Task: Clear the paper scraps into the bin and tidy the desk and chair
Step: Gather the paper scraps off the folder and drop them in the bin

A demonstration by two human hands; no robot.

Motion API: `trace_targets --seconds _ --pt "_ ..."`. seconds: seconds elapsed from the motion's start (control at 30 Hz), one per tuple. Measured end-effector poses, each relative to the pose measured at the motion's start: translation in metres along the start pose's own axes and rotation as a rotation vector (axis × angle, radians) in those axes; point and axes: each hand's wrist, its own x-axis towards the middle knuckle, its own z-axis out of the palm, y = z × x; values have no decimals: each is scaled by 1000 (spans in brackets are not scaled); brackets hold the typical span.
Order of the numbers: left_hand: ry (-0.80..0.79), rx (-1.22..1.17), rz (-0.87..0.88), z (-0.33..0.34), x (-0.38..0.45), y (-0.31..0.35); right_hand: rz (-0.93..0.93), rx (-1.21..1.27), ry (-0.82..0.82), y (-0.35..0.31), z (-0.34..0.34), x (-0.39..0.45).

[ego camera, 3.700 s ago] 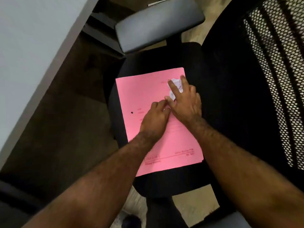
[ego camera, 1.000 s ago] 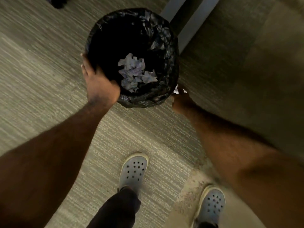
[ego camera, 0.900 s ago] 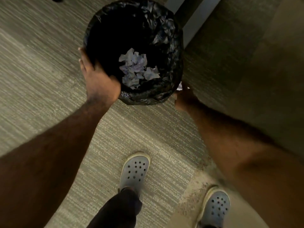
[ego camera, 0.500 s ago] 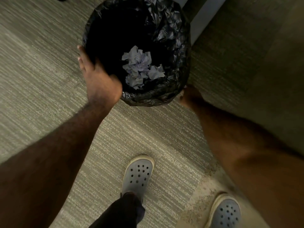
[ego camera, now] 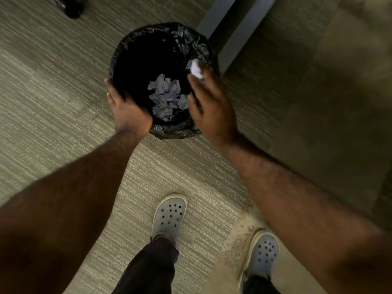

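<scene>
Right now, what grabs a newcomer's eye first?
The black-lined bin at top centre, crumpled paper scraps heaped inside. The right hand hangs over its right rim, a white scrap at the fingers; the left hand grips the near-left rim.

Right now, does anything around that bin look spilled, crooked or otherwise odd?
Nothing stands out. The bin has its black liner folded over the rim, and the crumpled paper scraps lie inside it, none on the carpet in view. The left hand grips the rim; the right hand holds a white scrap over the opening.
</scene>
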Motion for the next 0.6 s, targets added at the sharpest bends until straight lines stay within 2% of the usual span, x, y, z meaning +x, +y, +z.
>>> trace_targets --seconds 0.07,0.17,0.23,0.33,0.47,0.6 --pt "-28 1 -14 -3 -1 -1 -16 -99 -198 -12 8 13" --pt "-83 36 -40 -15 -5 -3 221 -226 -616 -20 15 27" --pt "-114 70 -27 -27 -14 0 338 -227 -745 -29 9 31" --pt "-172 91 -11 -41 -34 8 360 -184 -774 -49 -11 25" --pt "-231 96 99 -87 -76 36 483 -30 -801 -92 -68 10" --pt "-272 145 228 -132 -117 71 556 -18 -714 -121 -126 6"
